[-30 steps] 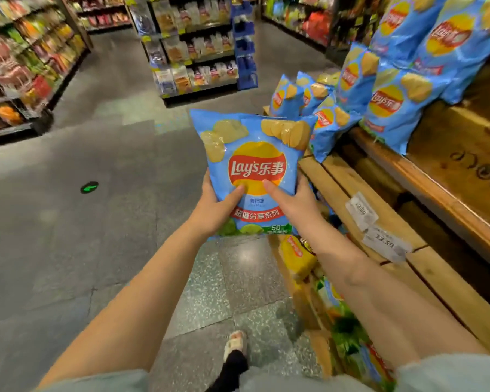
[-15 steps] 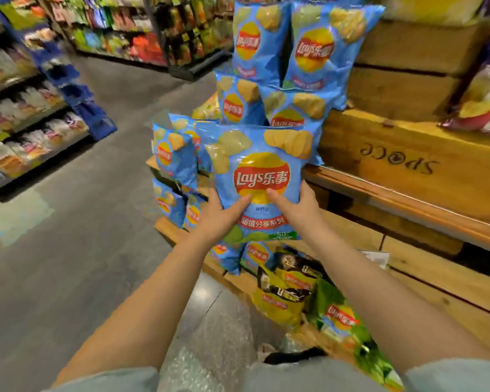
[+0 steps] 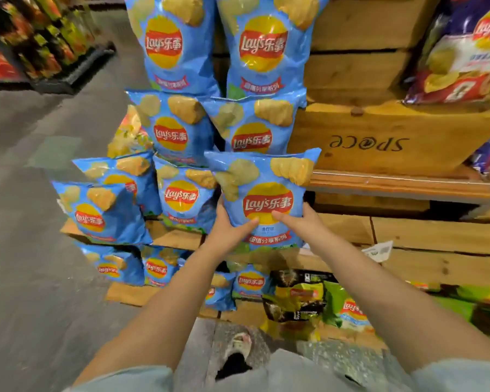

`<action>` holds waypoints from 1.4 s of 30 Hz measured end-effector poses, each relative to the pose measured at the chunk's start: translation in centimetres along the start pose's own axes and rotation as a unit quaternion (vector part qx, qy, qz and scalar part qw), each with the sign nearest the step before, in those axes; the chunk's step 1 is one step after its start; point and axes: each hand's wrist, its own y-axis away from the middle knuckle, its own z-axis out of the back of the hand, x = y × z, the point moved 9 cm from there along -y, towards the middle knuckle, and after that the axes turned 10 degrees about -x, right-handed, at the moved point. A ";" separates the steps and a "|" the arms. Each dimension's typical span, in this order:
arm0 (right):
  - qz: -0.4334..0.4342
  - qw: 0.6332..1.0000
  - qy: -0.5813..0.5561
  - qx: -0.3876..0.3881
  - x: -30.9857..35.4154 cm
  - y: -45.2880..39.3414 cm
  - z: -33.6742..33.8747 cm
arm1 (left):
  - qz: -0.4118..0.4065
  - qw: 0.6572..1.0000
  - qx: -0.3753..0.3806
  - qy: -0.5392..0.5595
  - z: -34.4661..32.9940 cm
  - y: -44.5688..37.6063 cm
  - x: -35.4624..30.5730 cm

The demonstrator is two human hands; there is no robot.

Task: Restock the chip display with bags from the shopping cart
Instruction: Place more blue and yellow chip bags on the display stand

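Note:
I hold a light-blue Lay's chip bag [image 3: 266,190] upright in front of the stepped wooden chip display [image 3: 408,239]. My left hand [image 3: 228,229] grips its lower left side with the thumb across the front. My right hand [image 3: 301,222] grips its lower right side the same way. The bag sits level with the middle wooden step, just right of an identical blue bag [image 3: 183,196]. More blue bags [image 3: 255,128] are stacked on the steps above, to the left and below. No shopping cart is in view.
A wooden crate marked "space" [image 3: 379,140] stands right of the stack, with purple-and-red Lay's bags [image 3: 461,55] on it. Green and yellow bags [image 3: 297,301] lie on the lowest step. Grey aisle floor [image 3: 31,250] spreads left; store shelves [image 3: 40,38] stand far left.
I have turned to face the display and moved closer. The held bag has gone forward and right, up against the stacked blue bags at the middle step. Both hands keep their grip.

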 end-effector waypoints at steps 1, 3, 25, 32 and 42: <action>-0.006 1.000 -0.008 -0.017 -0.2 -0.3 -0.3 | 0.004 1.000 0.010 -0.003 0.0 -1.1 0.5; -0.011 0.999 -0.008 -0.047 -0.7 -0.7 -1.4 | 0.013 1.000 0.012 -0.015 0.3 -3.2 1.6; -0.046 0.956 0.154 -0.245 -7.1 -4.5 -4.6 | 0.030 0.986 -0.087 -0.140 2.4 -9.1 8.9; 0.087 0.935 0.311 -0.146 -6.1 -3.7 -8.3 | -0.256 0.804 0.080 -0.530 -2.4 -8.5 7.4; 0.002 0.964 0.230 -0.136 -3.9 -1.0 -5.2 | -0.202 0.850 0.086 -0.478 -3.6 -4.2 4.0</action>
